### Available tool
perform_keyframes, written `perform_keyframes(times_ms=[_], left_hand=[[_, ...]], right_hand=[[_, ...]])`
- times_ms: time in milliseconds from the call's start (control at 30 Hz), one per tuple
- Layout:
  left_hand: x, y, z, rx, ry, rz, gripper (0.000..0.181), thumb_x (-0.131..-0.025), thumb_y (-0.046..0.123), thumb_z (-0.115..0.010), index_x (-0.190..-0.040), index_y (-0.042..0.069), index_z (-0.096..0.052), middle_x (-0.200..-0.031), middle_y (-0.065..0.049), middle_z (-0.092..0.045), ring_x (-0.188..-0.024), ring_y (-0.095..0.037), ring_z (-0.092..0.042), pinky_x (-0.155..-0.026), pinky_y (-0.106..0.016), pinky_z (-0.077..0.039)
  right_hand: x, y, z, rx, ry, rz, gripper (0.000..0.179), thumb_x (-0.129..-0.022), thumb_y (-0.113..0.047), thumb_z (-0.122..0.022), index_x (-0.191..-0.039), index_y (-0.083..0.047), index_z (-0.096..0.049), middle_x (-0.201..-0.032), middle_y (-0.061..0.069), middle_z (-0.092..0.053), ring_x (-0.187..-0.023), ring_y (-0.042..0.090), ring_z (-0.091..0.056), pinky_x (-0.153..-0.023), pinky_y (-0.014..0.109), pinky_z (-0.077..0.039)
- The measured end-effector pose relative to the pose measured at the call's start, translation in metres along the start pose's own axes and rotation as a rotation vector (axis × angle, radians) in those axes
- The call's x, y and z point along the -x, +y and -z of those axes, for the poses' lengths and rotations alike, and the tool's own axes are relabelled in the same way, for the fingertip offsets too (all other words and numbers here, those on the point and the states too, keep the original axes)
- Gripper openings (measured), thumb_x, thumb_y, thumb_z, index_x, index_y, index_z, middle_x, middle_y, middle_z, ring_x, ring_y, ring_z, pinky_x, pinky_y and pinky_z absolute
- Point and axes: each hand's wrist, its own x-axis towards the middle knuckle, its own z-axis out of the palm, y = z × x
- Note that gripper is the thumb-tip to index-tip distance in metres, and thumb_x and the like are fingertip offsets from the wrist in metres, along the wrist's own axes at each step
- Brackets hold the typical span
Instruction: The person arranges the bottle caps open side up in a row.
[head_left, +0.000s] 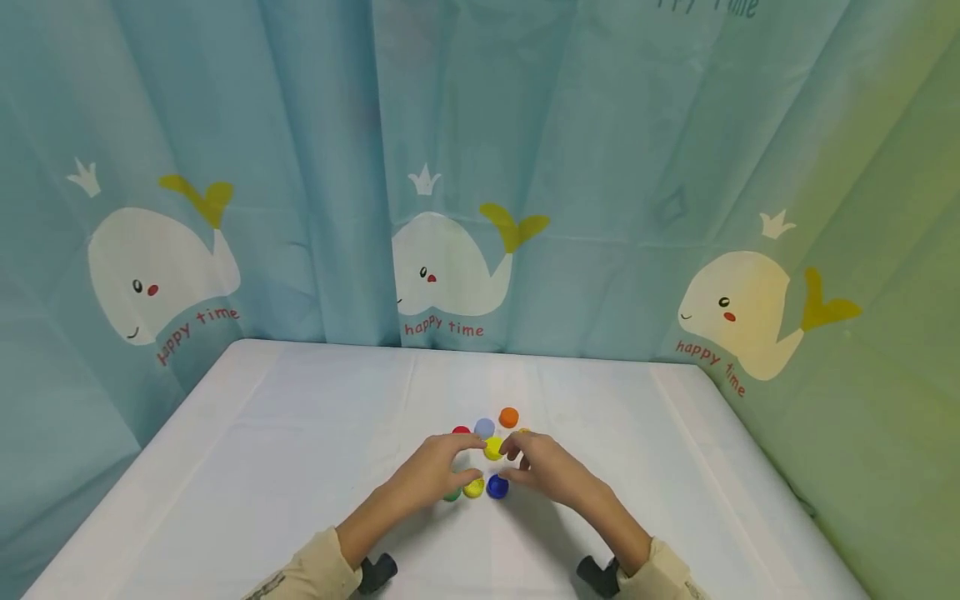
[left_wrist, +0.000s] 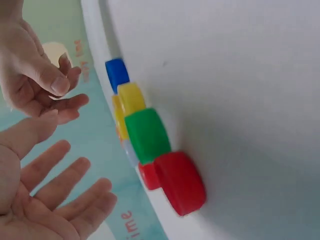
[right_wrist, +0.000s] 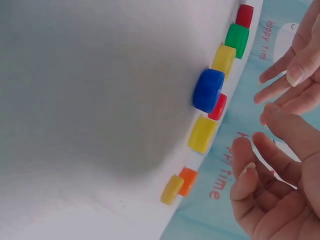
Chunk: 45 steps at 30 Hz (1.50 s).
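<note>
Several small round coloured pieces like bottle caps lie grouped on the white table. The head view shows a dark blue cap (head_left: 497, 487), a yellow cap (head_left: 473, 488), another yellow cap (head_left: 492, 449), a light blue cap (head_left: 484, 428) and an orange cap (head_left: 509, 417). My left hand (head_left: 431, 468) hovers over the left of the group with fingers spread, partly covering a green cap (left_wrist: 148, 135) and hiding a red cap (left_wrist: 181, 183). Over the right side hovers my right hand (head_left: 551, 472), its fingers loosely bent. Both hands hold nothing, fingertips facing each other.
The white table (head_left: 300, 433) reaches back to a light blue curtain (head_left: 615, 167) printed with white whales. Black wrist mounts (head_left: 377, 573) show below both forearms. Table edges slope away on the left and right.
</note>
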Motion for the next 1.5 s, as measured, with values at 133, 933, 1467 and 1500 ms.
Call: perform_keyframes(times_ms=[133,933,1467,1500], left_hand=[[-0.003,-0.002,0.008,0.004,0.054,0.070,0.037,-0.084,0.018,-0.072,-0.118,0.005,-0.064,-0.116,-0.007,-0.063,-0.110,-0.027,-0.057,-0.090,-0.044,-0.046],[-0.033,-0.022,0.033,-0.031,-0.115,0.342,0.036,-0.083,0.017,-0.073,-0.115,0.004,-0.064,-0.105,-0.014,-0.064,-0.098,-0.028,-0.060,-0.077,-0.039,-0.053],[-0.043,-0.029,0.032,-0.084,-0.103,0.362,0.036,-0.083,0.016,-0.072,-0.115,0.004,-0.064,-0.109,-0.012,-0.064,-0.101,-0.028,-0.059,-0.084,-0.042,-0.050],[-0.044,-0.030,0.032,-0.085,-0.106,0.352,0.036,-0.083,0.016,-0.072,-0.115,0.004,-0.064,-0.109,-0.012,-0.064,-0.101,-0.028,-0.059,-0.084,-0.042,-0.050]], right_hand=[[-0.009,-0.002,0.003,0.006,0.025,-0.014,0.025,-0.082,-0.012,-0.073,-0.102,0.000,-0.063,-0.096,0.008,-0.066,-0.078,0.017,-0.060,-0.065,0.020,-0.050],[-0.063,-0.004,-0.001,0.077,0.066,-0.083,0.020,-0.083,-0.014,-0.073,-0.100,-0.004,-0.069,-0.087,0.003,-0.065,-0.082,0.020,-0.062,-0.071,0.023,-0.051],[-0.084,-0.004,-0.008,0.183,-0.068,-0.070,0.027,-0.080,-0.012,-0.076,-0.105,-0.004,-0.069,-0.093,0.006,-0.065,-0.086,0.018,-0.061,-0.077,0.026,-0.051],[-0.085,-0.004,-0.009,0.179,-0.071,-0.075,0.028,-0.080,-0.012,-0.076,-0.105,-0.005,-0.070,-0.093,0.005,-0.065,-0.087,0.018,-0.061,-0.077,0.026,-0.051]])
